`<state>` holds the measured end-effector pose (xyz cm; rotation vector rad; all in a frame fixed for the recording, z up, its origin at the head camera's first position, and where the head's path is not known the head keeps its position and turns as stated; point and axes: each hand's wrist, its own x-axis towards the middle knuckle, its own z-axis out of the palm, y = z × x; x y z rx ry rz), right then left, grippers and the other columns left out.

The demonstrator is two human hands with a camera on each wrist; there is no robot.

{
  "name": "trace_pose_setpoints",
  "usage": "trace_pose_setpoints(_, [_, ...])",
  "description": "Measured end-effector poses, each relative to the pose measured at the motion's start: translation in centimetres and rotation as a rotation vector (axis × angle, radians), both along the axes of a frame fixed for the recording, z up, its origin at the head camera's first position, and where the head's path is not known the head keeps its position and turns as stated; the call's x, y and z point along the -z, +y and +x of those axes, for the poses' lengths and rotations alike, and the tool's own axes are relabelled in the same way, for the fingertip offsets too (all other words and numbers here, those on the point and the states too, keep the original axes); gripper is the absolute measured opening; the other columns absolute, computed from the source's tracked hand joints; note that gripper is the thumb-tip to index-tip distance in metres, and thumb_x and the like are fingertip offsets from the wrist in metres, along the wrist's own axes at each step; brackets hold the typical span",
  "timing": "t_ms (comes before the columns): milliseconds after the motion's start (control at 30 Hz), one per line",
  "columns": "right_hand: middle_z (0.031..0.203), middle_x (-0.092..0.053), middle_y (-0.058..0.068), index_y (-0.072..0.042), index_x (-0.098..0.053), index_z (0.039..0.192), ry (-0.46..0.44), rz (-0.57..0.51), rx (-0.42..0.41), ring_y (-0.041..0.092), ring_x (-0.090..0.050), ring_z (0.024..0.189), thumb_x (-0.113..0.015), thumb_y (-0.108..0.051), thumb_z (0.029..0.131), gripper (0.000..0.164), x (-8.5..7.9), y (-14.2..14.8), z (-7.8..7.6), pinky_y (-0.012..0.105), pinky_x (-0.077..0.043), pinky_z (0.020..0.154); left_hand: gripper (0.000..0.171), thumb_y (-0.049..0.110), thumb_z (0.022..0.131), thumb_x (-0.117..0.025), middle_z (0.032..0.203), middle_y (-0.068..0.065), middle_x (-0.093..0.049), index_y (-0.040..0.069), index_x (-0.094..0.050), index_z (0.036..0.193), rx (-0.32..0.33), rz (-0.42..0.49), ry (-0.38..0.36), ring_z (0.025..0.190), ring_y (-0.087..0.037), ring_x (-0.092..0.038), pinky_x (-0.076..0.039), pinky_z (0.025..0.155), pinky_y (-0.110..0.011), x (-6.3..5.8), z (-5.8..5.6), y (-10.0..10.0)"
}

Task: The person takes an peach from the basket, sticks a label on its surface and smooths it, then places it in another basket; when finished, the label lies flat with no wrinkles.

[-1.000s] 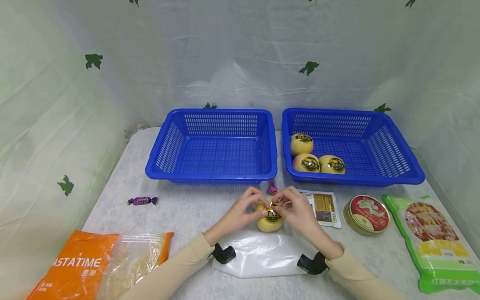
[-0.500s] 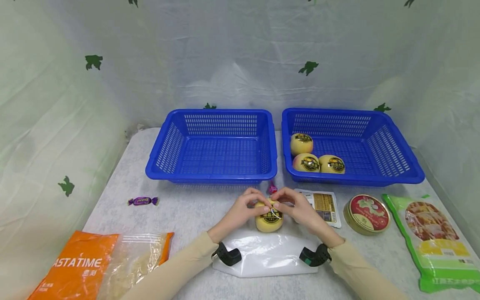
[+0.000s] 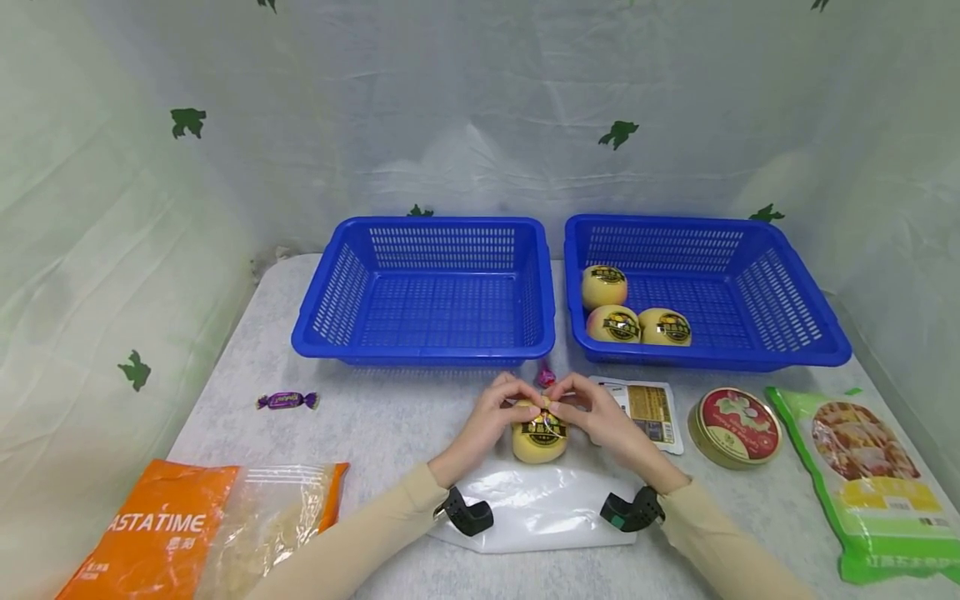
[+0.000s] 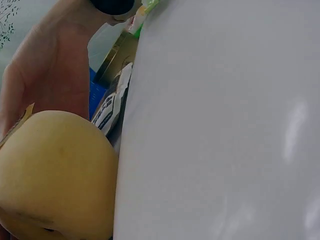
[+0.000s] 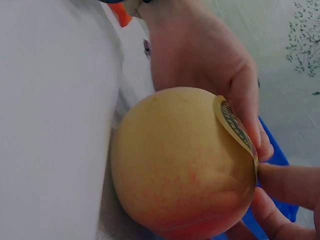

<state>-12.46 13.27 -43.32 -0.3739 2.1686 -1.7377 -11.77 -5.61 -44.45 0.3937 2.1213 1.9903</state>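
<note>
A yellow peach (image 3: 537, 451) with a pink blush sits on a white plastic package (image 3: 555, 510) in front of me. On its upper side is a black-and-gold sticker (image 3: 544, 431), whose edge stands away from the skin in the right wrist view. My left hand (image 3: 491, 417) and right hand (image 3: 597, 417) meet over the top of the peach, thumbs and forefingers pinching the sticker's upper edge. From the right wrist, the left hand (image 5: 200, 55) shows behind the peach. The left wrist view has the bare side of the peach (image 4: 60, 165), sticker mostly hidden.
Behind stand a blue basket (image 3: 423, 353) and a second blue basket (image 3: 712, 358) holding three peaches (image 3: 604, 287). A flat pack (image 3: 651, 414), round tin (image 3: 735, 427) and green bag (image 3: 870, 492) lie right. A purple candy (image 3: 287, 401) and orange pasta bag (image 3: 161, 525) lie left.
My left wrist has shifted a little to the right, and the fingertips of both hands have drawn closer together at the sticker's top edge. The peach stays in nearly the same place.
</note>
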Motion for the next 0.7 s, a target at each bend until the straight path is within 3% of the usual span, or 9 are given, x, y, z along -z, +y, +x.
trace_pose_setpoints(100, [0.107,-0.055,0.010,-0.003,-0.053,0.095,0.002,0.010,-0.004,0.029,-0.052,0.100,-0.060,-0.017,0.087,0.017,0.0,-0.1,0.0,0.036,-0.043,0.079,0.013,0.010,0.081,-0.063,0.092,-0.009,-0.047,0.004,-0.065,0.093,-0.008,-0.008,0.020,0.091,-0.019,-0.043,-0.034,0.085,-0.035,-0.2,0.2,-0.1])
trace_pose_setpoints(200, [0.108,-0.055,0.012,-0.004,-0.052,0.093,0.031,0.029,0.022,0.031,-0.053,0.098,-0.062,-0.015,0.085,0.017,0.1,-0.3,0.1,0.036,-0.044,0.077,0.012,0.005,0.082,-0.061,0.092,-0.012,-0.048,-0.001,-0.060,0.092,-0.021,-0.016,0.054,0.090,-0.022,-0.045,-0.036,0.082,-0.035,-1.2,0.7,-0.1])
trace_pose_setpoints(333, [0.107,-0.057,0.013,-0.004,-0.052,0.087,0.098,0.116,0.088,0.029,-0.055,0.092,-0.063,-0.011,0.083,0.013,-0.2,-1.0,0.4,0.035,-0.045,0.073,0.011,0.001,0.082,-0.060,0.091,-0.014,-0.050,-0.005,-0.053,0.087,-0.042,-0.055,0.114,0.089,-0.025,-0.048,-0.039,0.080,-0.037,-2.6,1.4,0.0])
trace_pose_setpoints(500, [0.104,-0.060,0.009,-0.009,-0.051,0.082,0.106,0.203,0.142,0.026,-0.056,0.090,-0.063,-0.014,0.080,0.013,-0.5,-1.5,0.4,0.034,-0.046,0.071,0.009,-0.001,0.081,-0.060,0.089,-0.013,-0.051,-0.004,-0.053,0.085,-0.070,-0.084,0.135,0.088,-0.026,-0.048,-0.039,0.080,-0.039,-3.1,1.6,0.1])
trace_pose_setpoints(600, [0.106,-0.057,0.009,-0.008,-0.050,0.086,0.055,0.145,0.079,0.027,-0.054,0.094,-0.062,-0.018,0.083,0.016,-0.4,-1.1,0.2,0.034,-0.045,0.073,0.010,0.000,0.082,-0.060,0.090,-0.016,-0.051,-0.006,-0.052,0.086,-0.069,-0.080,0.132,0.090,-0.027,-0.049,-0.039,0.082,-0.040,-3.1,1.7,0.1])
trace_pose_setpoints(700, [0.114,-0.050,0.011,-0.006,-0.048,0.099,-0.042,0.034,-0.054,0.029,-0.048,0.106,-0.061,-0.020,0.085,0.024,-0.1,-0.2,0.1,0.037,-0.041,0.082,0.009,0.002,0.085,-0.057,0.094,-0.016,-0.050,-0.005,-0.054,0.091,-0.046,-0.097,0.147,0.093,-0.026,-0.048,-0.039,0.083,-0.040,-3.1,1.9,-0.1])
